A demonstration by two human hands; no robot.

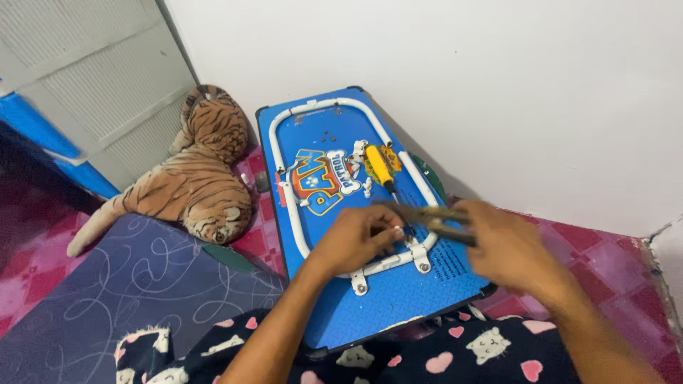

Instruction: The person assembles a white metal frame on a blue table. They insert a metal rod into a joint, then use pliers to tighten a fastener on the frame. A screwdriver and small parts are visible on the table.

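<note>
right hand (pixel 509 245) grips pliers (pixel 427 215) at a bracket (pixel 416 249) on the blue folding table (pixel 370 306), near right of its white tube leg; left hand (pixel 359 238) pinches beside. keep jaws square on the fastener, left hand steadying.

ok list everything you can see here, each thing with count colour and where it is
folding table: 1, blue underside up, on the floor at centre
leg frame: 1, white tube loop, lying flat on the table
screwdriver: 1, yellow and black handle, on the table's far right part
pliers: 1, dark metal, held over the frame's near right bracket
screws: a few, dark, loose near the table's far end
plush tiger: 1, orange with black stripes, on the floor at left
mat: 1, purple with pale swirls, lower left
left hand: 1, fingers at the bracket
right hand: 1, blurred, grip on the pliers
</note>
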